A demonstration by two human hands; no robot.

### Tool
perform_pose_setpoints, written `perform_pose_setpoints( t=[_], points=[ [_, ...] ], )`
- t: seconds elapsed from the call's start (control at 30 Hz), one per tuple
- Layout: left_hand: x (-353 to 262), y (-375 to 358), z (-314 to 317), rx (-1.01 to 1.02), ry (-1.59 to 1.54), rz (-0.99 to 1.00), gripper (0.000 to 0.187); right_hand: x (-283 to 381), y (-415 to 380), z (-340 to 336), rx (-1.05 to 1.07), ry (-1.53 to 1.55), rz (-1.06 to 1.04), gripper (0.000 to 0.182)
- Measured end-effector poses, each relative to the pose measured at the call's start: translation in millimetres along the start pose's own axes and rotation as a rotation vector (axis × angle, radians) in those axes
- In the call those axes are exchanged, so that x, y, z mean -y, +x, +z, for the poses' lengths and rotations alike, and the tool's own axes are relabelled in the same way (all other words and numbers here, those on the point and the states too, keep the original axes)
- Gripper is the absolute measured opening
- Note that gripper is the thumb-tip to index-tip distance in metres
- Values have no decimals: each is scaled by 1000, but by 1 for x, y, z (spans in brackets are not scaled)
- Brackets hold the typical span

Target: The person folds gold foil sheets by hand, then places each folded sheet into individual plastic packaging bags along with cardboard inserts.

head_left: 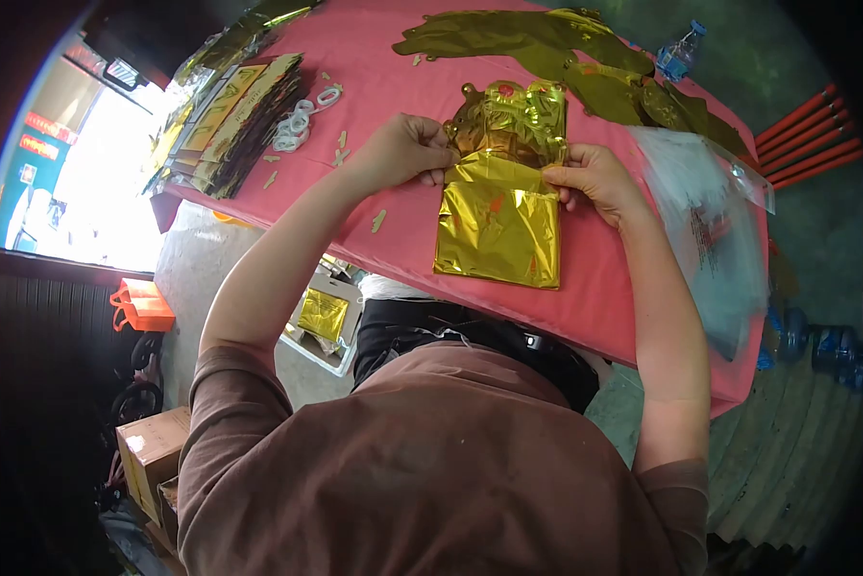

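Both left hand (407, 154) and right hand (595, 184) pinching gold foil (498, 230) lying between them.

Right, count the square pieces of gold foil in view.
2: the larger square at the near side of the pink table, and the smaller square in the pale bin below. Others may be hidden.

A hand could pass over the bench (407, 252) between the white rings (293, 132) and the left hand (407, 149), above small flat scraps (342, 140). Golden foil sheets (498, 34) obstruct the far edge, clear plastic bags (695, 216) the right end, and stacked packets (228, 125) the left.
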State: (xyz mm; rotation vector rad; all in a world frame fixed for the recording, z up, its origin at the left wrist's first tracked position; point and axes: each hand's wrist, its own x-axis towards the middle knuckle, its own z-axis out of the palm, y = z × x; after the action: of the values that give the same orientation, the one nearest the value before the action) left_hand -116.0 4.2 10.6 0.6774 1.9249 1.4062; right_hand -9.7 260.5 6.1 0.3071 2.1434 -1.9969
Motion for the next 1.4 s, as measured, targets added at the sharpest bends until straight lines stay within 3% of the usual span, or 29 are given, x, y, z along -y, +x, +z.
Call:
perform_pose_setpoints(
  t=[0.2,0.27,0.3,0.37,0.43,0.5,0.57,0.7,0.9,0.97,1.2,1.4],
  points=[
    [0,-16,10,-138,196,99,10,-2,-3,4,-23,-144,-40,12],
    [3,-20,9,-243,607,377,10,-1,-10,13,-61,-255,-80,12],
    [5,-21,9,-239,604,373,10,-2,-15,19,-120,-281,-168,12],
    [10,-21,12,-281,701,707,12,-6,-18,20,-181,-306,-249,12],
    [12,-20,10,-231,768,789,14,-10,-17,14,-133,-787,-901,16],
    [11,-22,9,-181,831,871,17,-10,-27,12,-101,-946,-798,19],
    [10,-24,11,-160,1032,972,15,-11,-29,11,-141,-1210,-1009,16],
    [5,-29,10,-132,1222,949,17,-7,-29,17,-130,-1387,-1090,13],
    [-9,-48,21,-98,1068,893,32,-9,-28,16,-114,-1444,-1132,10],
    [-11,-54,24,12,976,929,38,-9,-28,16,-109,-1441,-1130,9],
    [0,-61,27,115,930,886,38,-11,-28,13,-91,-1413,-1122,12],
    [0,-62,27,123,913,867,35,-7,-38,5,-35,-1476,-1112,25]
  ],
)
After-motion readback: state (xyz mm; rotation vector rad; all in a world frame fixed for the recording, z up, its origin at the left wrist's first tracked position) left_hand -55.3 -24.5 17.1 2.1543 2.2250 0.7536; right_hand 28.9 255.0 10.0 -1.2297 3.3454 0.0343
